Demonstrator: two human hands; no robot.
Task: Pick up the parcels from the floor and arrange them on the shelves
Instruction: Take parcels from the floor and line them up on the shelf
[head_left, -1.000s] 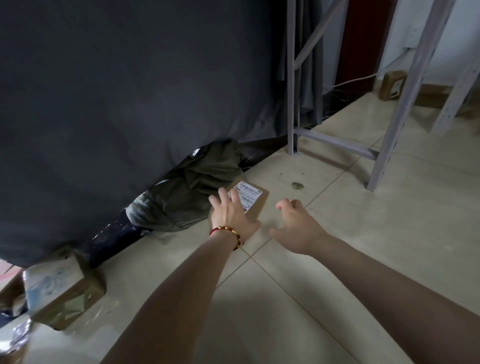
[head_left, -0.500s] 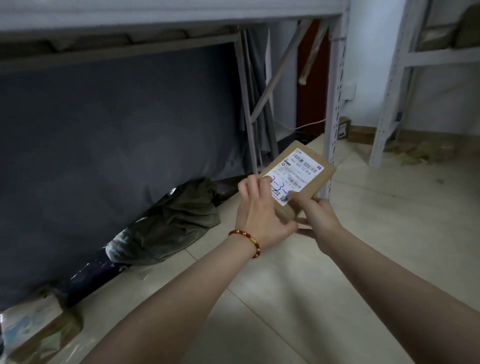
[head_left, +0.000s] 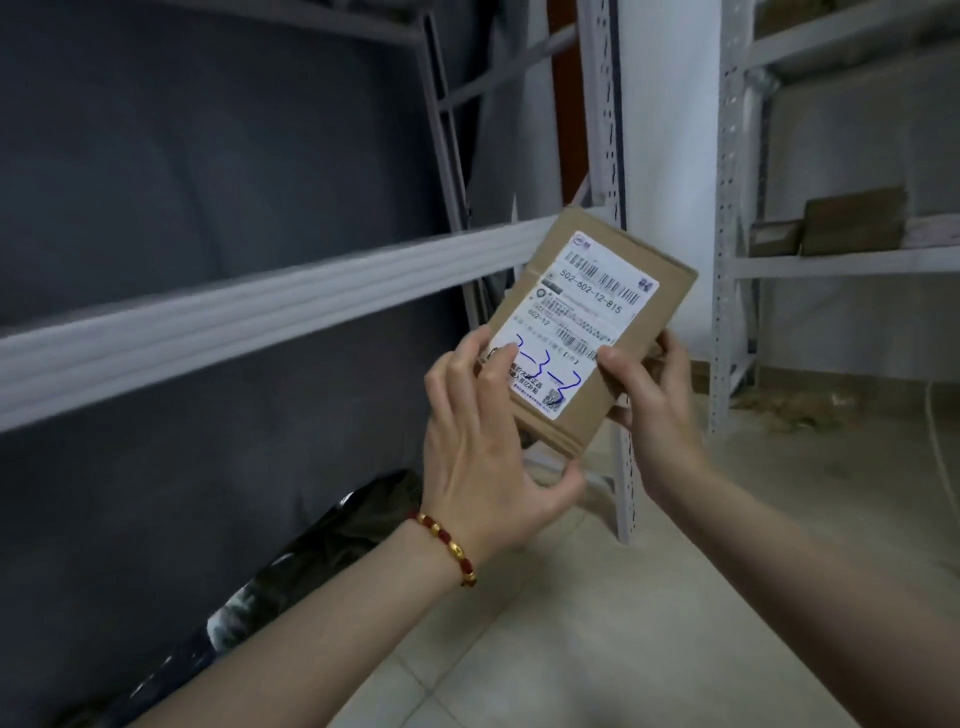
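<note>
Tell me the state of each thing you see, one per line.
Parcel: held up in both hands, tilted, label facing the camera.
Left hand: grips parcel's lower left corner.
Right hand: grips parcel's right edge.
Dark bag: lying on the floor.
Shelf parcels: resting on far shelf.

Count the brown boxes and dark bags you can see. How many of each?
Brown boxes: 3 (held box, big shelf box, small shelf box)
Dark bags: 1 (floor bag)
Total: 4
</note>
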